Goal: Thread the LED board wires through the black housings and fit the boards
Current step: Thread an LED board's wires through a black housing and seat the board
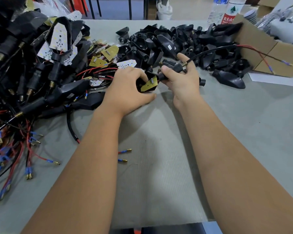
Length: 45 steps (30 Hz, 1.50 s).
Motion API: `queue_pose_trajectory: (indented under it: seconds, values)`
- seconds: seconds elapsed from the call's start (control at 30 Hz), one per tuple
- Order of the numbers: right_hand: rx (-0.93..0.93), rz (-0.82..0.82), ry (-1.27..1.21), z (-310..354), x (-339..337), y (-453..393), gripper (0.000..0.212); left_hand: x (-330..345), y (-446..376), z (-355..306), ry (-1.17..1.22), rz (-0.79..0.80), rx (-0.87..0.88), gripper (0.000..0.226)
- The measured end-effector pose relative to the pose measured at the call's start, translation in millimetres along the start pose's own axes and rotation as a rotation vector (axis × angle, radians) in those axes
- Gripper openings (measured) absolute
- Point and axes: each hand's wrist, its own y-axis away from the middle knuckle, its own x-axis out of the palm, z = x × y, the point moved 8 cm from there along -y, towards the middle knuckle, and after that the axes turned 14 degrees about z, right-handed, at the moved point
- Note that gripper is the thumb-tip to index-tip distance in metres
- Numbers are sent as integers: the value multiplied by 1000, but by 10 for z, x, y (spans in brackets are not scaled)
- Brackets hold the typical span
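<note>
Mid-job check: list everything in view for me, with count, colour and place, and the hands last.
held housing: one, black, between both hands
LED board: one, yellow, sitting at the held housing
sleeved wire: one, black with red ends, running right from the stem
empty housings: many, black, far centre
finished units: many, black, left heap
loose boards: several, yellow and white, beside the heap
cardboard box: one, brown, right
water bottle: one, clear, far right
left hand: grips the housing
right hand: grips its stem
</note>
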Motion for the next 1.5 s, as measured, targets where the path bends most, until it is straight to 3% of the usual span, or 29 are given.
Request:
queue_pose_trajectory:
  seconds: [0.17,0.33,0.53,0.63,0.73,0.87,1.13,1.3,1.5]
  values:
    - [41,62,67,-8,61,-5,48,-45,-19,32,-57,-71,14,19]
    - [65,140,92,4,137,25,62,-82,-1,9,34,-110,25,10]
    - [-29,146,-28,69,184,50,67,-153,33,-79,198,-200,-2,40]
    - [-60,166,-94,90,234,65,67,-170,33,-23,279,-235,-61,36]
    - [-88,164,-122,116,256,81,64,-202,91,99,442,-321,-167,26]
    - [-57,151,-136,91,249,79,57,-244,152,207,666,-425,-224,32]
    - [15,156,-201,8,230,42,35,-242,133,220,926,-483,-139,30]
    - [-24,144,-189,37,256,52,34,-281,136,175,878,-489,-108,19]
    - [-16,144,-212,46,270,67,39,-324,179,47,422,-464,-100,5]
